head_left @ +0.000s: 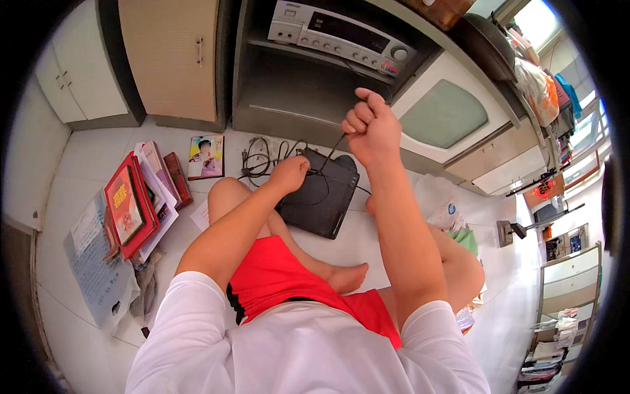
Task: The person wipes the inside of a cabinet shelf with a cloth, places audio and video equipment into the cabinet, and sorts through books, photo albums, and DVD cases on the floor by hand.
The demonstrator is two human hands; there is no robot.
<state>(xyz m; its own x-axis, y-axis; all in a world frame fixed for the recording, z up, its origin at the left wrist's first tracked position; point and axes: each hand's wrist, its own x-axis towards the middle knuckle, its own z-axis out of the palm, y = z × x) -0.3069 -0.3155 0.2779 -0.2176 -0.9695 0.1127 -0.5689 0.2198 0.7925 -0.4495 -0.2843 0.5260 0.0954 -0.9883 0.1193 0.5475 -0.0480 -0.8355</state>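
Observation:
My right hand [375,130] is raised in front of the cabinet, its fingers closed on a thin black cable [333,152]. The cable runs taut down toward my left hand [291,175], which is pinched shut on it lower down. Beneath my hands a flat black electronic box [318,209], like a disc player, lies on the floor between my legs. More loops of black cable [257,157] lie tangled beside the box, left of my left hand. The cable's ends are hard to make out.
Ahead stands a cabinet [275,118] with a silver amplifier [341,38] on its shelf. A stack of red albums and papers [134,207] lies on the left, near a colourful disc case [206,157]. A plastic bag [438,197] sits by my right knee.

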